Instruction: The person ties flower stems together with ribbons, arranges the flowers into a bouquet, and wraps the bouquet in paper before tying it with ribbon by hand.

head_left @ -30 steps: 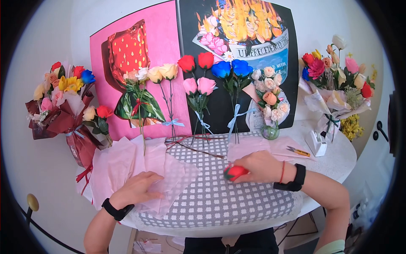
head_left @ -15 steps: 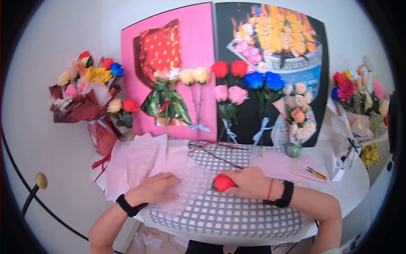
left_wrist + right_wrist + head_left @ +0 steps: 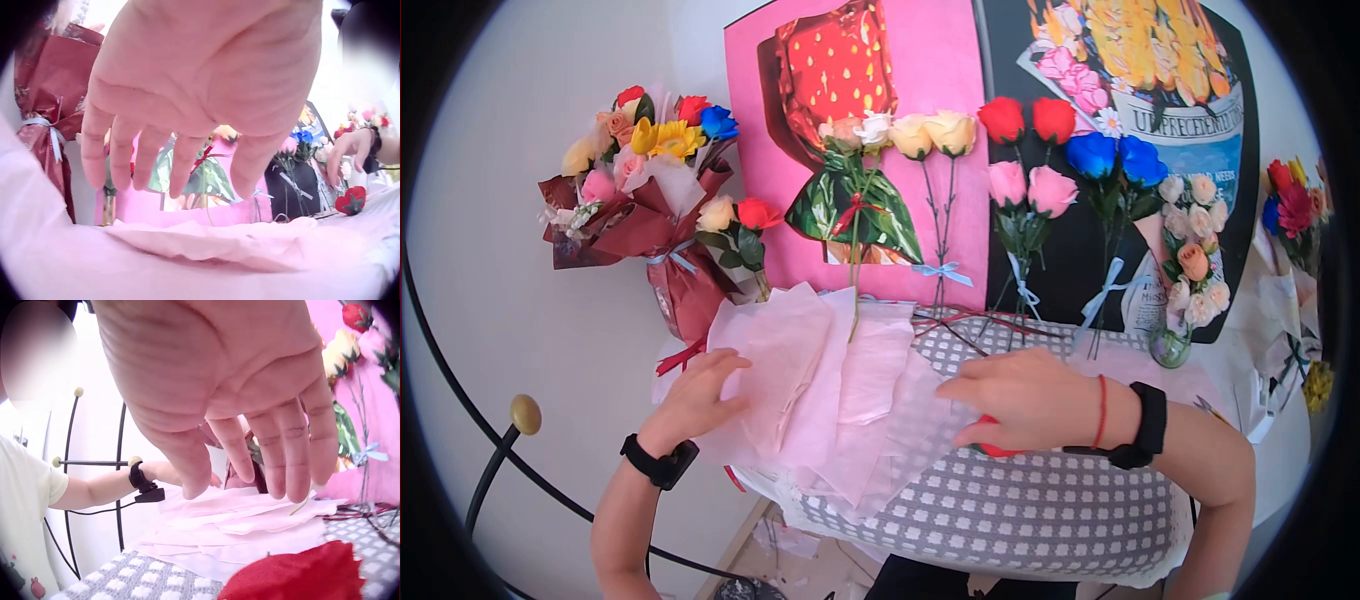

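Note:
Pale pink sheets (image 3: 772, 365) lie overlapped on the grey-and-white checked cloth (image 3: 1040, 510). My left hand (image 3: 700, 398) is over their left edge, fingers spread and holding nothing; in the left wrist view the fingers of this hand (image 3: 203, 81) hang above the paper. At the sheets' right side is my right hand (image 3: 1025, 400), its fingers extended and apart. Partly hidden beneath it, a red rose head (image 3: 998, 450) rests on the cloth. The right wrist view shows the red petals (image 3: 297, 575) below the empty right hand (image 3: 219, 381).
Behind the sheets stand a pink picture panel (image 3: 945, 70) and a dark one (image 3: 1005, 60), with roses in front. A wrapped bouquet (image 3: 685, 290) is at the left, another (image 3: 1293, 270) at the far right. A small glass vase (image 3: 1170, 348) holds pale roses. Thin stems (image 3: 950, 330) lie behind the sheets.
The head view has turned. My right hand has let go of the red rose and opened over it. My left hand has shifted from the sheets' right part to their left edge.

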`<state>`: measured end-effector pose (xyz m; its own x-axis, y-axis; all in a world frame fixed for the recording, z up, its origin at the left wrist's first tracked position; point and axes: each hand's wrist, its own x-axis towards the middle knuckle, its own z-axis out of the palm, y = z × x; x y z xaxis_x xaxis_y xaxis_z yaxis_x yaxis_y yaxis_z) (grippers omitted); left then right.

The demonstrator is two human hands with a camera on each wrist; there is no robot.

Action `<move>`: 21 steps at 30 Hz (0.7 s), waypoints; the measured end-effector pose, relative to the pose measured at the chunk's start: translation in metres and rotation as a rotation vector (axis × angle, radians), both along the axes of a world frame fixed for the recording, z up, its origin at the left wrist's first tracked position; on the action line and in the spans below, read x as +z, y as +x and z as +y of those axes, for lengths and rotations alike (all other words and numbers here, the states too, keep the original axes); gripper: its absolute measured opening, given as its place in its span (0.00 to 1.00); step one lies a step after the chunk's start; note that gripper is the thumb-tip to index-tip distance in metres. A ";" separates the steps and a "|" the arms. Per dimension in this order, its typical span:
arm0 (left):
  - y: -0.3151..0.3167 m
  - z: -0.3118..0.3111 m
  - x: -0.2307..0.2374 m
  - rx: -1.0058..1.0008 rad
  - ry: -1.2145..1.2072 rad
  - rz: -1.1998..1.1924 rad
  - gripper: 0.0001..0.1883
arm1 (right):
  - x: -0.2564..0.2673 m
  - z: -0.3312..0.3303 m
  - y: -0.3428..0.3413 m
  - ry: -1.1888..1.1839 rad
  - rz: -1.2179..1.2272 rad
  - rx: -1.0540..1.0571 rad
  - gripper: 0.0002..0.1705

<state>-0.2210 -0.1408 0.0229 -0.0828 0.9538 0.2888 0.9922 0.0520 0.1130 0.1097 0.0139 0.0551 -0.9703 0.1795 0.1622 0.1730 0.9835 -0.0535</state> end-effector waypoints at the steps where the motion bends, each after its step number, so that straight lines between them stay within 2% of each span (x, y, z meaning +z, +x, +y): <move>1: -0.008 -0.004 -0.004 0.068 0.049 0.019 0.27 | 0.000 -0.002 -0.014 -0.057 -0.022 0.065 0.22; 2: -0.015 -0.008 -0.009 0.077 0.045 0.015 0.27 | -0.004 -0.001 -0.030 -0.061 -0.027 0.074 0.22; 4: -0.025 -0.013 -0.018 0.321 0.122 0.014 0.31 | -0.019 0.008 -0.068 -0.307 -0.066 0.177 0.23; 5: -0.028 -0.016 -0.021 0.319 0.121 0.014 0.31 | -0.023 0.007 -0.086 -0.371 -0.052 0.143 0.24; 7: -0.031 -0.019 -0.025 0.416 0.140 -0.060 0.37 | -0.036 0.011 -0.120 -0.432 -0.036 0.101 0.26; 9: -0.034 -0.023 -0.026 0.490 0.151 -0.018 0.39 | -0.053 0.017 -0.149 -0.414 0.012 -0.134 0.31; 10: -0.037 -0.025 -0.026 0.567 0.153 0.019 0.40 | -0.046 0.014 -0.155 -0.411 0.012 -0.131 0.31; 11: -0.046 -0.026 -0.028 0.571 0.155 0.017 0.40 | -0.038 0.011 -0.158 -0.592 -0.066 -0.251 0.30; 12: -0.059 -0.028 -0.033 0.537 0.128 -0.327 0.39 | -0.032 0.008 -0.161 -0.772 -0.150 -0.374 0.28; 13: -0.068 -0.029 -0.037 0.492 0.101 -0.672 0.38 | -0.035 0.008 -0.165 -0.768 -0.156 -0.371 0.28; 14: -0.071 -0.030 -0.041 0.497 0.105 -0.677 0.38 | -0.040 0.010 -0.169 -0.835 -0.070 -0.331 0.22; 15: -0.074 -0.032 -0.044 0.439 0.152 -0.889 0.37 | -0.047 0.012 -0.174 -0.902 0.017 -0.289 0.17; 16: -0.075 -0.034 -0.047 0.374 0.198 -1.098 0.36 | -0.061 0.017 -0.182 -0.903 0.011 -0.288 0.17; 18: -0.063 -0.036 -0.040 0.337 0.170 -1.150 0.34 | -0.090 0.026 -0.193 -0.877 0.330 -0.173 0.12; 20: -0.049 -0.040 -0.034 0.299 0.142 -1.200 0.32 | -0.082 0.023 -0.189 -0.935 0.301 -0.132 0.11; 21: -0.044 -0.043 -0.032 0.259 0.196 -1.303 0.31 | -0.075 0.020 -0.185 -0.989 0.277 -0.086 0.11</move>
